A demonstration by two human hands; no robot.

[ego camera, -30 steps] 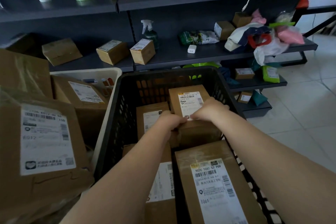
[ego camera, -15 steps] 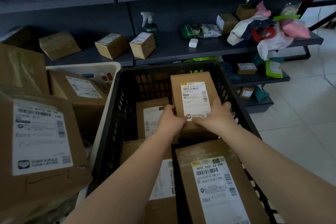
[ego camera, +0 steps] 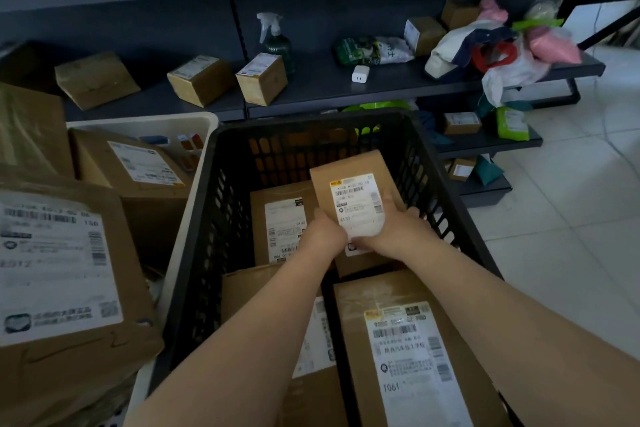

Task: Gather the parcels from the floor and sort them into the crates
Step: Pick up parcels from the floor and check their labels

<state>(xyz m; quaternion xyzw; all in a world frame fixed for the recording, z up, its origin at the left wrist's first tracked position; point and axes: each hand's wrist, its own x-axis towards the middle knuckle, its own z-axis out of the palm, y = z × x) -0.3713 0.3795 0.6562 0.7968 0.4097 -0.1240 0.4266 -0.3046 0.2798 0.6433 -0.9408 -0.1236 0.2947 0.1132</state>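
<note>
Our grip is two-handed: the left hand (ego camera: 323,236) and right hand (ego camera: 394,236) both curl around the near end of a small parcel (ego camera: 356,184), fingers wrapped at its lower corners, thumbs over the bottom of its white label. We hold the parcel tilted, its far end raised, above the far right part of the black crate (ego camera: 194,253), over the boxes already lying inside. Just left of it in the crate a flat box (ego camera: 277,218) lies with its label facing up and turned sideways to us. Nearer to us a long box (ego camera: 408,350) with a label reading T061 fills the right side, and another box (ego camera: 277,305) sits beside it on the left, partly under our left forearm. A white crate (ego camera: 145,123) stands touching the black one on the left and holds a large brown carton (ego camera: 138,177). At the far left a bigger carton (ego camera: 62,270) with a broad white label crowds the edge of view. Behind the crates a dark shelf (ego camera: 329,90) carries several small boxes, a spray bottle (ego camera: 277,42), a white charger (ego camera: 360,74) and a heap of bags (ego camera: 502,48). The white tiled floor (ego camera: 571,218) lies to the right.
</note>
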